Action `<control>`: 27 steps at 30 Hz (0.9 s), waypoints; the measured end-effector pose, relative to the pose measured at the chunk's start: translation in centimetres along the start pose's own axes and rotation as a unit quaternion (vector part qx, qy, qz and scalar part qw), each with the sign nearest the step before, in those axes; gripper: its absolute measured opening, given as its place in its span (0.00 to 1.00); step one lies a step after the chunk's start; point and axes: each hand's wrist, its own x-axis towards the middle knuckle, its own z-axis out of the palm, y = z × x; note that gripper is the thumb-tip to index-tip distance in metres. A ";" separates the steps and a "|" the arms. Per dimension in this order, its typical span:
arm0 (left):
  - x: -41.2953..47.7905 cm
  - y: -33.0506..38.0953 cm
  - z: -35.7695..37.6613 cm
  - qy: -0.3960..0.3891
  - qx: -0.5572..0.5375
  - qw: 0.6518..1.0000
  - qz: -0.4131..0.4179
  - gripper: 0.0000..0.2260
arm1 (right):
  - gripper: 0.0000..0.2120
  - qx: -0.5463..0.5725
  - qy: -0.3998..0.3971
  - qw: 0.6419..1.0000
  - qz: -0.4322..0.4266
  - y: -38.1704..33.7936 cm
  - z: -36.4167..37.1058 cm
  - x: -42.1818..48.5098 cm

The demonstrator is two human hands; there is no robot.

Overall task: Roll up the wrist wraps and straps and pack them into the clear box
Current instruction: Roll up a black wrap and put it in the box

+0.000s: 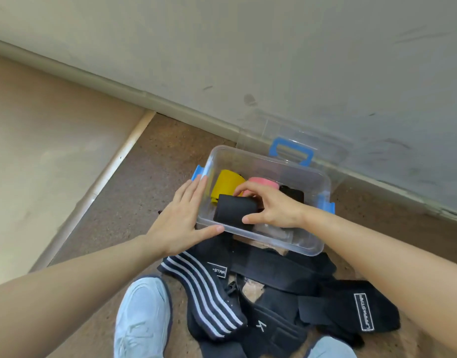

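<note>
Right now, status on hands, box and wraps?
Right hand grips black roll inside clear box. Left hand flat against box's left wall. Yellow roll and pink roll already in. Loose wraps on floor nearby; nothing blocking.

White-bordered label (pixel 364 312) on the black wrap (pixel 386 315) well below the right hand (pixel 271 208) reads approximately "LARASTAR"; partly hidden label (pixel 217 271) on the striped wrap (pixel 204 293) just below the left hand (pixel 182 220) shows "STAR".
</note>
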 end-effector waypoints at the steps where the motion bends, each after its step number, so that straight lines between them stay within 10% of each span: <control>1: 0.0 -0.1 0.2 -0.001 -0.007 1.000 -0.002 0.52 | 0.25 -0.001 -0.007 1.000 0.001 0.1 0.2 0.4; 11: 0.1 -0.2 0.6 0.009 -0.049 0.999 -0.001 0.52 | 0.26 -0.383 0.049 0.920 -0.069 0.6 2.5 2.8; 27: 0.0 0.0 0.6 0.011 -0.081 0.997 -0.008 0.51 | 0.26 -0.472 -0.042 0.867 -0.155 1.8 1.8 5.8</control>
